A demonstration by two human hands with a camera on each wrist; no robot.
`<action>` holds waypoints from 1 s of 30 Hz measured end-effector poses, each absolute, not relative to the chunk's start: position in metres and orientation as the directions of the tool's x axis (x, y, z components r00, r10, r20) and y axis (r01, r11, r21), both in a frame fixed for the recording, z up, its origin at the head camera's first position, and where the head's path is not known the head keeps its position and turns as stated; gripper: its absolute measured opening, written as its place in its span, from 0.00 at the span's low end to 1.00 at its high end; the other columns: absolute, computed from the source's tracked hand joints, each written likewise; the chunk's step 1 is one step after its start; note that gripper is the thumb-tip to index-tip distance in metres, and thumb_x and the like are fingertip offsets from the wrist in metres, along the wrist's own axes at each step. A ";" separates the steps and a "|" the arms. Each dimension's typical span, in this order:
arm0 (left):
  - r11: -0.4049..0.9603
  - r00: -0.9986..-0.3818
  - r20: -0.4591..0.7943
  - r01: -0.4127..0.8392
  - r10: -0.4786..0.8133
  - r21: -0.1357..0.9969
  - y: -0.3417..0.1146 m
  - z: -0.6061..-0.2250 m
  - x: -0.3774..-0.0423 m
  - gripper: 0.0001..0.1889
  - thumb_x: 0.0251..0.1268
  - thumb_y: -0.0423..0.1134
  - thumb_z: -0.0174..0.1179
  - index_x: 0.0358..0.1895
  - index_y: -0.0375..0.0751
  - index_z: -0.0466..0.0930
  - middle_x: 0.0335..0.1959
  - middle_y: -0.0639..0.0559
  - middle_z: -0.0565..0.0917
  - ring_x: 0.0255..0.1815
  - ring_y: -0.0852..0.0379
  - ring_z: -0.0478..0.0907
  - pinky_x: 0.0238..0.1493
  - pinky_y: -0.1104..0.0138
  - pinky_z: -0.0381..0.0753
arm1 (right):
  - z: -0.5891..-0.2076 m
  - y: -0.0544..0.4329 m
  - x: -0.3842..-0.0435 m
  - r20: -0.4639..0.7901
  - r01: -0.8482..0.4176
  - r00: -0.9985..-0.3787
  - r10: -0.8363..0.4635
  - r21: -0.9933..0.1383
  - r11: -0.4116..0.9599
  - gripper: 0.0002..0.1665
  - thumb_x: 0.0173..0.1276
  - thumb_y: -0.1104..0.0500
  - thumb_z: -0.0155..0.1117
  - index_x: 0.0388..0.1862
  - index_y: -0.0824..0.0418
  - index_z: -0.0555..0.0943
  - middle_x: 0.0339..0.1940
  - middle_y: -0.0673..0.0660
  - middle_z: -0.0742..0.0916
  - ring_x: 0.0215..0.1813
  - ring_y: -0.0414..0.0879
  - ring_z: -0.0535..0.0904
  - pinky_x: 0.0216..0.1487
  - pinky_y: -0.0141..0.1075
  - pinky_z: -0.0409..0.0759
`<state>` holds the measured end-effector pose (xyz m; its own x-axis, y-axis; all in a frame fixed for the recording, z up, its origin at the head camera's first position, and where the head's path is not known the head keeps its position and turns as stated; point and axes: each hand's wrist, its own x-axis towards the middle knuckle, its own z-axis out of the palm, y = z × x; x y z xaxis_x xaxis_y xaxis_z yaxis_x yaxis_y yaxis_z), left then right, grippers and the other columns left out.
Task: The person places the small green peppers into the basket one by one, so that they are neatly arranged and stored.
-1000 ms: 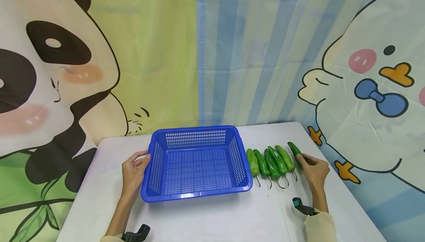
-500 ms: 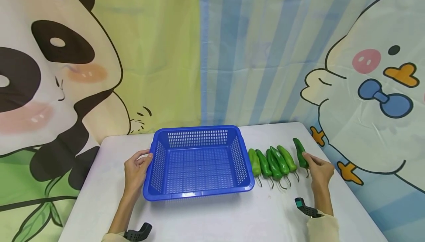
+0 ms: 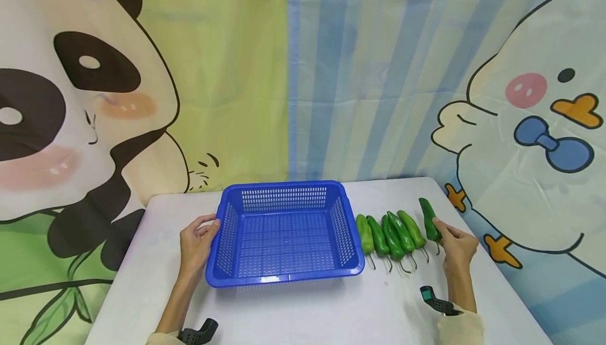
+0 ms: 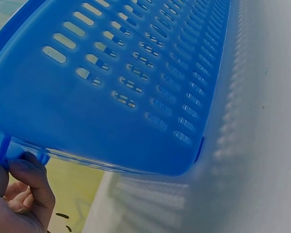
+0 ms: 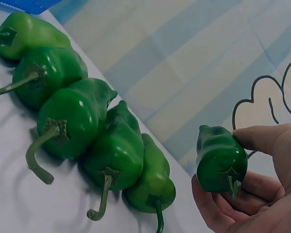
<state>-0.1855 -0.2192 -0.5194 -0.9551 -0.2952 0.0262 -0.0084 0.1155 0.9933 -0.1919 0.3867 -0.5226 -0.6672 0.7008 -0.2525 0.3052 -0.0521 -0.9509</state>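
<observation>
A blue perforated plastic basket [image 3: 284, 276] stands on the white table, nothing inside it. My left hand [image 3: 195, 242] grips its left rim, thumb and fingers curled at the edge; the left wrist view shows the slotted basket wall [image 4: 87, 111] close up. At the right, my right hand [image 3: 455, 244] pinches a dark green pepper [image 3: 428, 221] between thumb and fingers, its stem toward me. In the right wrist view this held pepper [image 5: 220, 162] is seen stem-end on. Several other green peppers [image 3: 392, 237] lie side by side between the basket and my right hand.
The white table [image 3: 303, 318] ends at a cloth backdrop [image 3: 341, 71] with cartoon animals. Nearest the basket's right side lies a lighter green pepper [image 3: 364, 233], close by the rim. Peppers' stems point toward the table's front.
The right hand has drawn the pepper a little to the right, away from the row, and its stem now shows. The left hand keeps its grip on the basket.
</observation>
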 end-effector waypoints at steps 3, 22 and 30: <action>0.105 -0.954 0.033 0.001 -0.298 0.994 -0.219 -0.520 -0.185 0.19 0.84 0.41 0.63 0.65 0.32 0.83 0.35 0.56 0.93 0.29 0.65 0.88 0.32 0.72 0.89 | -0.520 0.384 -0.192 -0.267 0.308 -0.670 0.692 -0.949 -0.068 0.48 0.67 0.37 0.80 0.74 0.67 0.80 0.55 0.45 0.82 0.49 0.33 0.81 0.79 0.45 0.77; 0.134 -0.954 0.068 0.030 -0.293 0.990 -0.216 -0.519 -0.183 0.18 0.84 0.41 0.62 0.64 0.30 0.83 0.44 0.32 0.93 0.30 0.64 0.89 0.32 0.72 0.89 | -0.503 0.382 -0.185 -0.390 0.292 -0.698 0.601 -0.921 -0.258 0.38 0.61 0.40 0.85 0.58 0.59 0.78 0.26 0.37 0.86 0.32 0.29 0.88 0.42 0.28 0.91; 0.143 -0.953 0.067 0.025 -0.296 0.989 -0.216 -0.520 -0.183 0.18 0.84 0.41 0.63 0.64 0.31 0.83 0.45 0.30 0.92 0.29 0.64 0.89 0.33 0.72 0.89 | -0.497 0.375 -0.184 -0.407 0.297 -0.698 0.589 -0.913 -0.279 0.39 0.58 0.39 0.87 0.57 0.58 0.78 0.26 0.37 0.87 0.33 0.29 0.88 0.41 0.28 0.91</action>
<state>-0.1831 -0.2164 -0.5197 -0.9530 -0.2955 0.0672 0.0255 0.1430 0.9894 -0.1837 0.3755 -0.4974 -0.6982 0.5891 -0.4067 0.2970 -0.2786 -0.9133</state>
